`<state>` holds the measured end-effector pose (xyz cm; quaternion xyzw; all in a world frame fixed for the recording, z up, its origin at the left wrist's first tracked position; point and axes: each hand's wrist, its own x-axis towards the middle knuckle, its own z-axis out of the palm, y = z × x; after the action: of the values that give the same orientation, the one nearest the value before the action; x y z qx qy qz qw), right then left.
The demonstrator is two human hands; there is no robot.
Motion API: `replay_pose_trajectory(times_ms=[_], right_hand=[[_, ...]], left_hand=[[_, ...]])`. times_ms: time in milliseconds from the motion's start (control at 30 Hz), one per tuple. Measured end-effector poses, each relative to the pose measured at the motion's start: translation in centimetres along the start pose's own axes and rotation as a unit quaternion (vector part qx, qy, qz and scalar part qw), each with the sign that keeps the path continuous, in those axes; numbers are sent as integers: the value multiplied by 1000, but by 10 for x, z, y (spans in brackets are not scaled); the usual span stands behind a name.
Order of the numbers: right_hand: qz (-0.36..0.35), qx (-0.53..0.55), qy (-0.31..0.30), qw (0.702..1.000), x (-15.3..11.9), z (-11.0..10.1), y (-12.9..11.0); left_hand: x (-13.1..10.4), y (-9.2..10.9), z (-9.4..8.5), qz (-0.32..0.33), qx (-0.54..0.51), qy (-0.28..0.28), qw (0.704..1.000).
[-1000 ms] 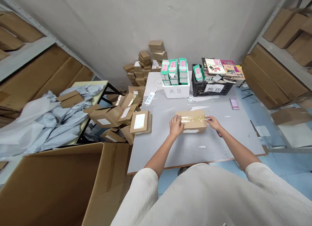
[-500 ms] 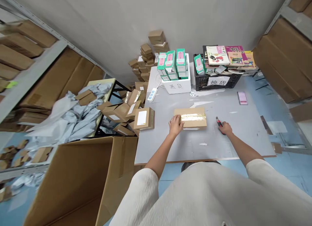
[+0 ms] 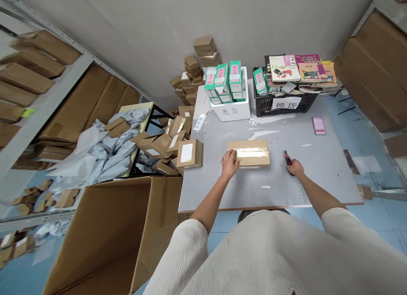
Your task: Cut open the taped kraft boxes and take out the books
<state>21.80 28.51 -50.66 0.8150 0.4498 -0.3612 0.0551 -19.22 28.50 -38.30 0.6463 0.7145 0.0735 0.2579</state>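
A taped cardboard box [image 3: 254, 156] lies flat on the grey table [image 3: 219, 189], with a shiny strip of clear tape along its top. My left hand [image 3: 230, 163] grips the left end of this box, fingers bent over its top edge. To the right of the box, my right hand [image 3: 296, 168] is wrapped round a red and black utility knife [image 3: 288, 160]. The knife's tip points away from me, and the tool is low over the table or resting on it; I cannot tell which.
A labelled carton [image 3: 190, 154] stands at the table's left edge. Behind are a white bin [image 3: 234, 112] of green boxes, a black crate [image 3: 282, 106] of books and a power strip [image 3: 200, 122]. A pink phone-like item [image 3: 319, 126] lies right. A big open carton [image 3: 162, 218] stands front left.
The view has shifted slightly. Both hands stay in nearly the same places, the left on the box and the right on the utility knife.
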Motion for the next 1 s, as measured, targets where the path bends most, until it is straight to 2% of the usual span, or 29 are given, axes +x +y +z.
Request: replay_pose_trajectory(times_ms=[133,267,400,533,600,667,833,1000], right_hand=[[-13,150,24,988,-6,-25,-15],[-66,328,18,942,-15,-55,-51],[-145,350,23,925,-35,-77,-101],[-306,222,-11,926,-69,-87,-148],[-398,129,-6,908,-87,-87,-169],[-448,32,-10,893,-102,-84,-189],[-457,-185,-9,870,-125,-73,-231],[-462,-291,-10,838,-135,-69,-256]], left_hand=[[-1,-2,6,28,9,25,999],[-3,-2,15,35,31,70,996],[-9,-2,21,59,43,70,995],[-18,-5,22,107,37,74,991],[-20,-6,21,121,36,72,989],[-20,-6,21,130,34,72,988],[-17,-9,24,150,16,76,986],[-14,-16,26,172,2,65,983]])
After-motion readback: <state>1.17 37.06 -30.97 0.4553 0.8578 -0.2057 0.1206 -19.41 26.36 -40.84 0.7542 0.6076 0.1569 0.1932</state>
